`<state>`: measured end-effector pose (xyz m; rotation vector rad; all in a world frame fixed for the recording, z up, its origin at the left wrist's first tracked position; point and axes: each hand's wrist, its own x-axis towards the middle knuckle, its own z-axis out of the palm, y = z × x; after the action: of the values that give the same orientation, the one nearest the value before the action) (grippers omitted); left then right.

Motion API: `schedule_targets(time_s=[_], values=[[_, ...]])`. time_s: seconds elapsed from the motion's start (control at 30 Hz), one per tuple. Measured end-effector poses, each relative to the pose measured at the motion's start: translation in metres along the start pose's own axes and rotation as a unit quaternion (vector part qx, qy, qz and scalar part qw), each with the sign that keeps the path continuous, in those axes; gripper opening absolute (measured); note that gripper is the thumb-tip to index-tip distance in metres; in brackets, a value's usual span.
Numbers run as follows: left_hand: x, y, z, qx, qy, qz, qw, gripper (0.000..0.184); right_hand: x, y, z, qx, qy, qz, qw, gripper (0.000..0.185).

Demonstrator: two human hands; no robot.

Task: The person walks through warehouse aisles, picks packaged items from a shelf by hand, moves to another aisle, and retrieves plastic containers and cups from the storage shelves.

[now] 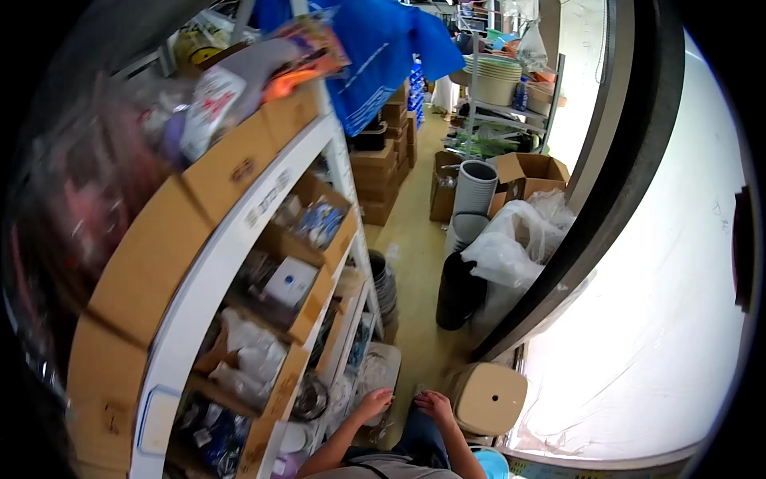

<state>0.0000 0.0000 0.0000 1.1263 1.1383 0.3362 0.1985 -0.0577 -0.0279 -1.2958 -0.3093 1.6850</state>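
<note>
My left hand (375,401) is low in the view, beside the shelf, its fingers curled together. Whatever it may hold is too small to make out. A short gap to the right is my right hand (433,405), in front of my lap, also with bent fingers. A faint, clear glint shows at its fingertips, but I cannot name it. Nearest to my right hand is a beige stool (491,397) with a small hole in its top. Behind my left hand, on the floor, is a pale lidded bin (378,363).
A white metal shelf (239,231) with open cardboard boxes of packaged goods runs along the left. On the right are a black bucket (460,297), a grey ribbed bin (477,185), plastic bags (511,247) and a dark-framed white panel (638,279). A narrow aisle (419,263) lies between.
</note>
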Motion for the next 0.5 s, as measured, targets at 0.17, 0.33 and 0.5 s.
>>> schedule_targets(time_s=[0.17,0.33,0.5], values=[[0.115,0.059,0.014,-0.001,-0.015,0.138,0.990,0.031,0.059,-0.080,-0.038,0.086,0.027,-0.097,0.991,0.026],[0.186,0.187,0.030,-0.049,-0.041,0.165,0.984,0.029,0.089,-0.179,-0.040,0.128,0.084,-0.132,0.979,0.022],[0.222,0.229,0.009,-0.052,-0.012,0.200,0.978,0.030,0.144,-0.199,-0.080,-0.039,0.046,-0.101,0.993,0.023]])
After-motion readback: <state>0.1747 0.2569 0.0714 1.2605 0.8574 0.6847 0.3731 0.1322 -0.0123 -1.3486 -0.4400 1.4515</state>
